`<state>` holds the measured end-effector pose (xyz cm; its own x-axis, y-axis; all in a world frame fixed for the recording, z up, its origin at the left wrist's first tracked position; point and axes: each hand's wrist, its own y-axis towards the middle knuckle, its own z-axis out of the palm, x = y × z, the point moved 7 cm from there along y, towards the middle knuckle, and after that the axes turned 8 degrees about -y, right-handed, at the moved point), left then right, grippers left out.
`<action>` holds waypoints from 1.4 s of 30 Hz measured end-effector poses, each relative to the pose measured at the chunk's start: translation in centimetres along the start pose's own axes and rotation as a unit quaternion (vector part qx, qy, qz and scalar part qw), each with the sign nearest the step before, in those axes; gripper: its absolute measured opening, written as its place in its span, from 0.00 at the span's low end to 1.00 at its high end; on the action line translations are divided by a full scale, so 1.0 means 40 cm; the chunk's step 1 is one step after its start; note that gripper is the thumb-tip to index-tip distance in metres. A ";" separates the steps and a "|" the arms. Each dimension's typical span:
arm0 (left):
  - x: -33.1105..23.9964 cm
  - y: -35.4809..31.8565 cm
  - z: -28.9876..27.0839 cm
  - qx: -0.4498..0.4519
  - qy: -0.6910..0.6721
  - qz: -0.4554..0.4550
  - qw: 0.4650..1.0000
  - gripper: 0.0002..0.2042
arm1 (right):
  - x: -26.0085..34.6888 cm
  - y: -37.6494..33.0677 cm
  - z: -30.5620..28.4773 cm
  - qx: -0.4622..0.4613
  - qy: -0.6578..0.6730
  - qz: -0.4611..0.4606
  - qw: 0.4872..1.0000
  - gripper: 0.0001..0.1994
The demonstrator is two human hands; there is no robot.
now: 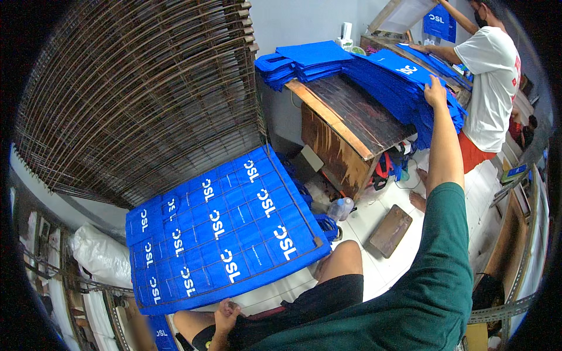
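Observation:
My right arm stretches out to the far right, where my right hand pinches the edge of a printed blue bag at the near end of a fanned pile. The pile lies across a dark wooden table. My left hand is low, beside my lap, with its fingers curled; whatever is in them cannot be made out. Just beyond it, several blue fabric pieces with white print lie in rows on a lowered wire rack.
Many raised wire racks tilt up at the left. A co-worker in a white shirt stands at the far right, one hand on a lifted frame. A low brown stool and plastic bottles stand on the tiled floor.

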<state>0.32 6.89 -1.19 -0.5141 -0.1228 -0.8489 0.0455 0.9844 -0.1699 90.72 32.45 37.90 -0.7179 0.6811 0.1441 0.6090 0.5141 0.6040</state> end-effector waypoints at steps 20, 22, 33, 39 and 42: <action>-0.379 0.186 0.199 0.106 -0.170 0.052 0.978 0.26 | 0.279 -0.316 -0.609 -0.371 0.189 -0.237 0.878 0.10; -0.524 0.219 0.238 0.175 -0.322 0.058 0.929 0.27 | 0.359 -0.456 -0.695 -0.383 0.203 -0.323 0.841 0.10; -0.654 0.281 0.096 0.149 -0.718 -0.130 0.667 0.56 | 0.608 -1.013 -0.673 0.002 0.395 -0.476 0.786 0.16; -0.464 0.330 -0.009 0.032 -0.664 -0.138 0.735 0.19 | 0.679 -1.200 -0.566 0.135 0.481 -0.442 0.745 0.12; -0.354 0.348 -0.038 -0.023 -0.641 -0.180 0.746 0.13 | 0.727 -1.263 -0.556 0.152 0.489 -0.456 0.727 0.12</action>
<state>6.94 22.50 9.23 0.7570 -0.3703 -0.5383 0.0575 0.8584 -0.5097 31.60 14.68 29.02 -0.6756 -0.6373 0.3707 -0.3325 0.7121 0.6184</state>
